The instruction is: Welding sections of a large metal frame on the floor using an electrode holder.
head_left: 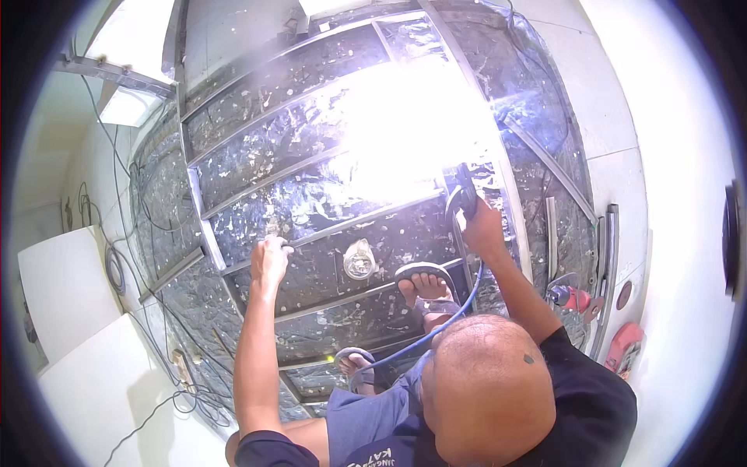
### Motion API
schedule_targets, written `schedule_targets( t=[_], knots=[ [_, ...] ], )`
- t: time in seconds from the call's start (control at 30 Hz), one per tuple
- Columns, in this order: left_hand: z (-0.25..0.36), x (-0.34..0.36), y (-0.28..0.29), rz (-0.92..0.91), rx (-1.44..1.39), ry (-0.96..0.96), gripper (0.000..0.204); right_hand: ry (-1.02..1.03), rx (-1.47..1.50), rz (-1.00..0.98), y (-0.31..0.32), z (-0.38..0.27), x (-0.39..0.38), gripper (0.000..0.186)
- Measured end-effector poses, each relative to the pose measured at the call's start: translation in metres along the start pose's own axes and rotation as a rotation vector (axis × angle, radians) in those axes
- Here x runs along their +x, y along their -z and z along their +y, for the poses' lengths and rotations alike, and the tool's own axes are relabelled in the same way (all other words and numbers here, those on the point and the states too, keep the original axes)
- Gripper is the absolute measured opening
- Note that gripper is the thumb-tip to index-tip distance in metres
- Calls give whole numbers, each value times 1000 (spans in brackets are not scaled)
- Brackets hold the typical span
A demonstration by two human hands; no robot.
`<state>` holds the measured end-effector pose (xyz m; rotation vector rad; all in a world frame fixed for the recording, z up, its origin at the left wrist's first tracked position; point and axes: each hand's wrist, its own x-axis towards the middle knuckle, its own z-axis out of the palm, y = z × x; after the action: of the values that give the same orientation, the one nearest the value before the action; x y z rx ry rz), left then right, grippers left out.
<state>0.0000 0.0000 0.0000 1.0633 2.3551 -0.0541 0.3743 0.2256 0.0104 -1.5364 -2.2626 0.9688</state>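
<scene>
A metal frame of long side rails and several crossbars lies on a dark, paint-spattered sheet. My left hand has its fingers curled over one crossbar, near the left rail. My right hand is closed round a dark welding electrode holder, from which a blue cable runs back between my feet. Intense white welding glare hides the holder's tip and the bars ahead of it. A round, clear glass-like thing sits between two crossbars.
At right lie a red angle grinder, a brown disc, a red tool and loose metal bars. Dark cables tangle along the left side, beside white panels. My sandalled foot stands among the crossbars.
</scene>
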Motion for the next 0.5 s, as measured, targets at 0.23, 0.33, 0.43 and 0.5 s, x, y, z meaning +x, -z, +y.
schedule_targets(
  t=[0.23,0.33,0.43,0.5],
  knots=[
    [-1,2,-7,17,-10,-54,16,-66,48,36,0,4,1,36],
    [-3,0,-4,19,16,-49,16,-66,19,4,-1,1,1,37],
    [6,-2,0,60,-65,-73,17,-92,-19,-15,0,-1,1,38],
    [7,0,1,-5,-28,1,17,-85,9,3,-2,3,2,33]
  ],
)
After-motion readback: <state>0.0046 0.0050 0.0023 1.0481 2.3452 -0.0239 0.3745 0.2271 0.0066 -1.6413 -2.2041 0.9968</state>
